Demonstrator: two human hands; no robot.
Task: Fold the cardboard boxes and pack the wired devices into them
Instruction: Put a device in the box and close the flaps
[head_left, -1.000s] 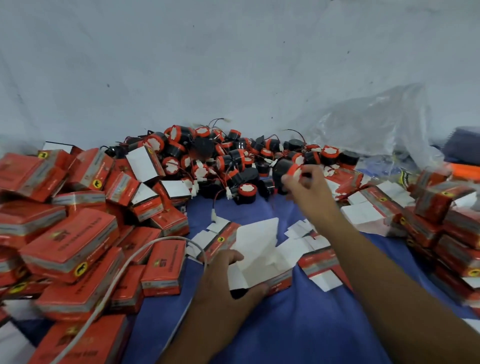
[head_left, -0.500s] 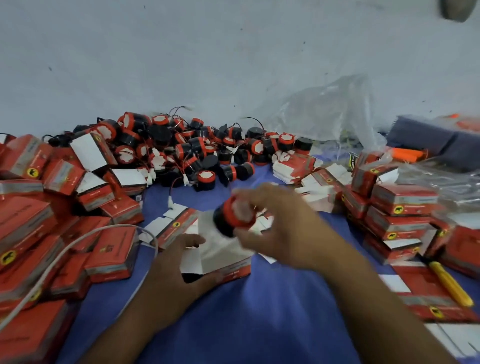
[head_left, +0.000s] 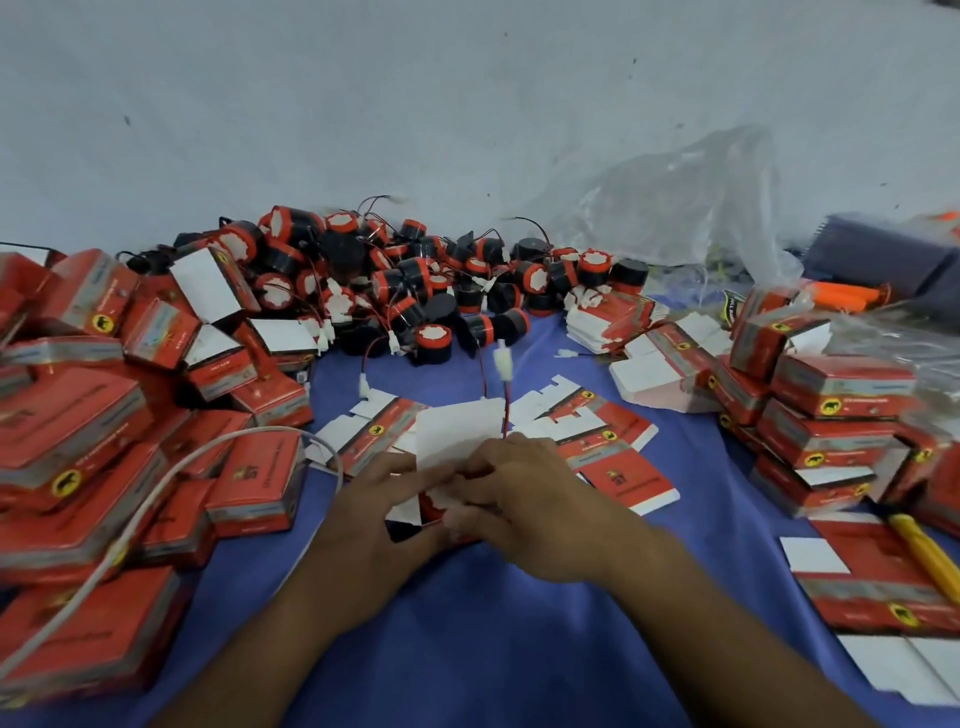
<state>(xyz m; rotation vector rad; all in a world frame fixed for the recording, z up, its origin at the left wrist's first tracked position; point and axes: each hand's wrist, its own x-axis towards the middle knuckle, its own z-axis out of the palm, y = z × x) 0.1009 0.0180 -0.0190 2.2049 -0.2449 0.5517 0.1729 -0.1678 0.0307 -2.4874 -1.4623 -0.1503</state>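
A small red cardboard box (head_left: 457, 441) with its white flap standing up sits on the blue cloth in the middle. My left hand (head_left: 379, 514) grips its left side. My right hand (head_left: 524, 499) covers the box's open end, fingers curled over the device, which is mostly hidden inside. The device's red wire and white plug (head_left: 502, 364) stick up behind the flap. A heap of black and red wired devices (head_left: 415, 280) lies against the wall behind. Flat unfolded boxes (head_left: 602, 441) lie just right of my hands.
Piles of closed red boxes (head_left: 104, 441) fill the left side, with a white cable (head_left: 156, 483) looped over them. More red boxes (head_left: 831, 415) are stacked at the right, beside a yellow cutter (head_left: 919, 556), a clear plastic bag (head_left: 675, 208) and an orange object (head_left: 847, 296).
My right hand took a device from the heap, carried it down to the box my left hand holds, and now covers it at the box's open end. The view has shifted.
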